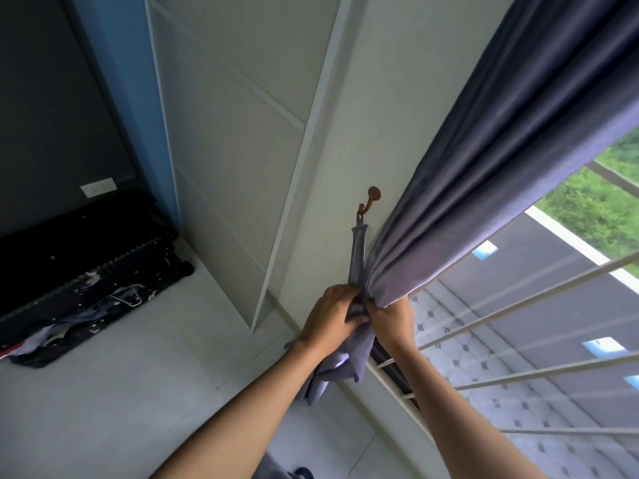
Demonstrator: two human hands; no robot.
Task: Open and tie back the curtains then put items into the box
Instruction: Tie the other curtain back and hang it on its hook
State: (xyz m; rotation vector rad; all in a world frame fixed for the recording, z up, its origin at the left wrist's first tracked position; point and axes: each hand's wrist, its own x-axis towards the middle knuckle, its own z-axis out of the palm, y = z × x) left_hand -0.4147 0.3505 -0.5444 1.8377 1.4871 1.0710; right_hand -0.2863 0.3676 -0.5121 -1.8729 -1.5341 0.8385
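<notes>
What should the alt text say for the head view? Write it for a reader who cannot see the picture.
Both hands, left hand and right hand, grip the gathered grey-purple curtain and its matching tie-back, which hangs from a brown wall hook. White window bars show at right; a black suitcase lies open on the floor at left.

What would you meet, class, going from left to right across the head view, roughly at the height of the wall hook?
Black suitcase → white panelled door → brown wall hook → grey-purple curtain → white window bars.
</notes>
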